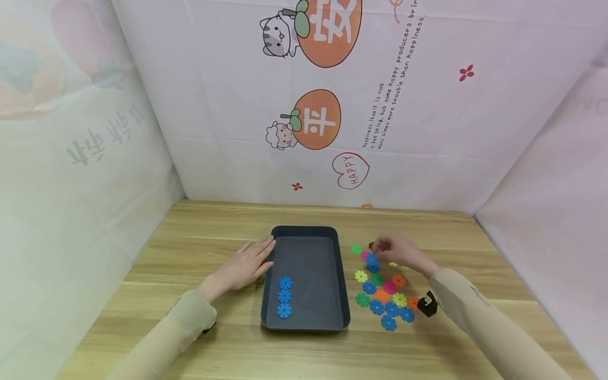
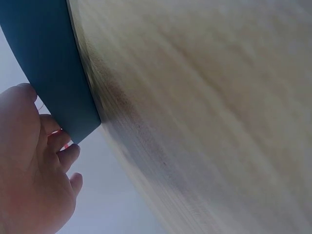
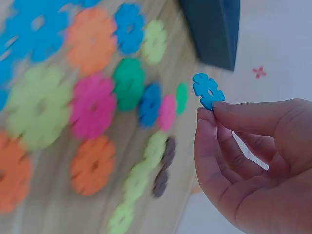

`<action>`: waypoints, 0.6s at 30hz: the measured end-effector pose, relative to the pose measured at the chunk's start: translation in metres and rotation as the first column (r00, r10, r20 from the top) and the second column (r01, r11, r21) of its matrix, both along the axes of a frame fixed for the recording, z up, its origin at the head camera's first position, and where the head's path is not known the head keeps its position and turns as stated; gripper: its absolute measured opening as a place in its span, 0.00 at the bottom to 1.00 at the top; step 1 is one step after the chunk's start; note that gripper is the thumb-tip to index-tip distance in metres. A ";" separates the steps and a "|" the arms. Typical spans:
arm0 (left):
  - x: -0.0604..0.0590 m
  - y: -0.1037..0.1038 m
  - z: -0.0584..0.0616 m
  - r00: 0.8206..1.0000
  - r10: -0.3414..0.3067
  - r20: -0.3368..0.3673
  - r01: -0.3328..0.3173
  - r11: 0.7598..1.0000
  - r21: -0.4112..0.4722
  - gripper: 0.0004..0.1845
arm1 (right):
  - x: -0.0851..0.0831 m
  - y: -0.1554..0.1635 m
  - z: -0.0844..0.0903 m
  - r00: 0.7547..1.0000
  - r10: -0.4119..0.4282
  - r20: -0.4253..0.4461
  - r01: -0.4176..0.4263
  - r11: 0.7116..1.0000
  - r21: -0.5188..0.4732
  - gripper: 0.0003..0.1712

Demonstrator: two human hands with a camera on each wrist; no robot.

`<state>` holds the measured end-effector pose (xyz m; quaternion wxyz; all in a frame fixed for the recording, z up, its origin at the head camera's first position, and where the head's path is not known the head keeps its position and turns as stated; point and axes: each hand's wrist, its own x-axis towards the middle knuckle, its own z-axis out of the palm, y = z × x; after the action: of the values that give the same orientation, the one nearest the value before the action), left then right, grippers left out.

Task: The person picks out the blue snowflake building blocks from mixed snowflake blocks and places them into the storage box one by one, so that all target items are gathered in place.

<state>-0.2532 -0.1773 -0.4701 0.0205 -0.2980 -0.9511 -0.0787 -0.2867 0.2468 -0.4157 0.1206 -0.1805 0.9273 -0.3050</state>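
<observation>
Between thumb and forefinger, my right hand (image 3: pixel 253 156) pinches a blue snowflake disc (image 3: pixel 208 91), round with notched edges and a hole in the middle. In the head view this hand (image 1: pixel 396 250) hovers over the far end of a spread of coloured snowflake discs (image 1: pixel 382 294). My left hand (image 1: pixel 243 265) lies with straight fingers at the left rim of a dark grey tray (image 1: pixel 311 264); its fingertips touch the tray wall (image 2: pixel 53 68) in the left wrist view. Three blue snowflake discs (image 1: pixel 284 296) sit in a column inside the tray, at its near left.
The loose discs right of the tray are blue, green, orange, pink and yellow, with dark brown discs (image 3: pixel 164 168) at the far side. A wooden table (image 1: pixel 218 343) carries everything. Printed white sheeting (image 1: pixel 228 132) rises behind the table and on both sides.
</observation>
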 end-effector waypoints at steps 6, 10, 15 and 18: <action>0.000 0.000 -0.001 1.000 0.002 0.000 -0.002 1.000 -0.001 0.33 | -0.006 -0.032 0.008 0.999 0.054 0.008 -0.054 0.998 -0.023 0.06; -0.001 0.000 -0.001 1.000 0.005 0.007 -0.005 1.000 -0.004 0.33 | -0.010 -0.053 0.010 0.997 0.080 0.009 -0.080 0.997 -0.022 0.06; -0.001 -0.001 -0.001 1.000 0.010 0.015 -0.010 1.000 -0.005 0.33 | -0.013 -0.079 0.008 0.990 0.142 -0.015 -0.143 0.989 -0.041 0.06; -0.002 -0.001 -0.002 1.000 0.013 0.020 -0.013 1.000 -0.010 0.33 | -0.013 -0.095 0.006 0.986 0.169 -0.006 -0.169 0.983 -0.064 0.06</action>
<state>-0.2549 -0.1784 -0.4717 0.0102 -0.2911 -0.9536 -0.0766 -0.2996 0.1518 -0.4093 0.1402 -0.2625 0.8984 -0.3230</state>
